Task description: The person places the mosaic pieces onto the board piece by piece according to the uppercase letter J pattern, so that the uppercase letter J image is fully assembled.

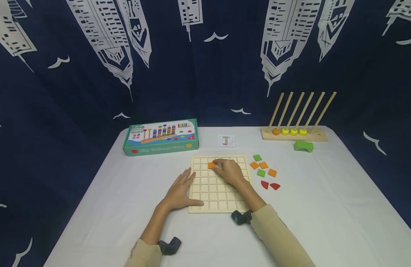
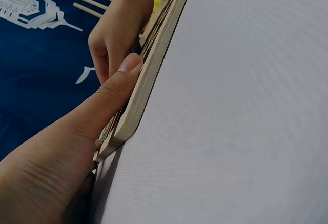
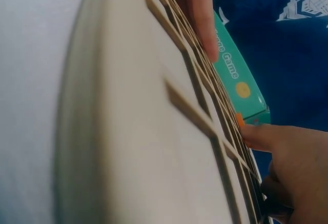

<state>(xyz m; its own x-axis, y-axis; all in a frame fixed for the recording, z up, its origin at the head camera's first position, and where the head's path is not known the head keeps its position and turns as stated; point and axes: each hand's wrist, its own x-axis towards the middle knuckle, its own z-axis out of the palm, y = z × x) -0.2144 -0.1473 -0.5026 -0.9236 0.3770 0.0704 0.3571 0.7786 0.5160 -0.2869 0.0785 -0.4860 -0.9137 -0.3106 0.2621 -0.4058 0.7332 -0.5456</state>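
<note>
A pale wooden grid board [image 1: 217, 196] lies flat on the table. My left hand [image 1: 180, 193] rests along its left edge with fingers extended, the thumb [image 2: 110, 93] lying over the front edge. Over the upper part of the board, my right hand [image 1: 229, 171] holds a small orange square tile [image 1: 211, 165] at its right side between thumb and index finger. In the right wrist view, the fingertip meets the orange tile [image 3: 240, 120] at the grid's surface. Right of the board lie several loose pieces: orange squares [image 1: 272, 173], green squares [image 1: 261, 173] and two red quarter-rounds [image 1: 275, 186].
Behind the board lies a small printed card [image 1: 226, 141] with a coloured figure. A green game box [image 1: 160, 138] stands back left. At the back right is a wooden peg rack [image 1: 293, 135] with rings, and a green arched block [image 1: 303, 146] in front of it.
</note>
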